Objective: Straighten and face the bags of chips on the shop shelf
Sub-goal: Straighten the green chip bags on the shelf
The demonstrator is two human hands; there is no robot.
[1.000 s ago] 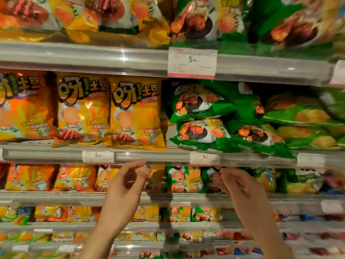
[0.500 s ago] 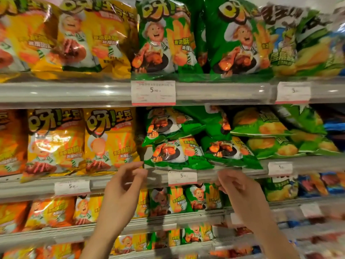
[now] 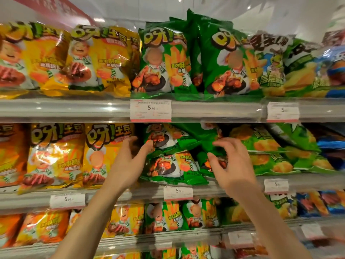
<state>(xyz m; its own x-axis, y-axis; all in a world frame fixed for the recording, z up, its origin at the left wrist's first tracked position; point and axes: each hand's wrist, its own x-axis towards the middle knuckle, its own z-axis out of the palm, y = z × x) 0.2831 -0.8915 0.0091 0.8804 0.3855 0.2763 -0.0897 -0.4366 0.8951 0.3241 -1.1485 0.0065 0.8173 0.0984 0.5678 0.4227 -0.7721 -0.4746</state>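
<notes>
On the middle shelf point(image 3: 112, 198) several green chip bags point(image 3: 168, 165) lie toppled flat and stacked crookedly. My left hand point(image 3: 128, 161) reaches up to their left edge, thumb and fingers spread, the thumb tip touching the upper green bag point(image 3: 160, 135). My right hand point(image 3: 231, 165) is at the right side of the pile, fingers curved and spread over a crumpled green bag point(image 3: 205, 141); no firm grip shows. Yellow bags point(image 3: 56, 156) stand upright to the left.
The top shelf point(image 3: 214, 109) holds upright yellow and green bags point(image 3: 164, 60) behind a clear rail. Price tags point(image 3: 150, 110) hang on the shelf fronts. Light-green bags point(image 3: 270, 152) lie slumped to the right. Lower shelves carry smaller bags point(image 3: 164, 215).
The view has tilted upward, bringing the top shelf into sight. Both hands have risen from below the shelf rail up to the toppled green bags.
</notes>
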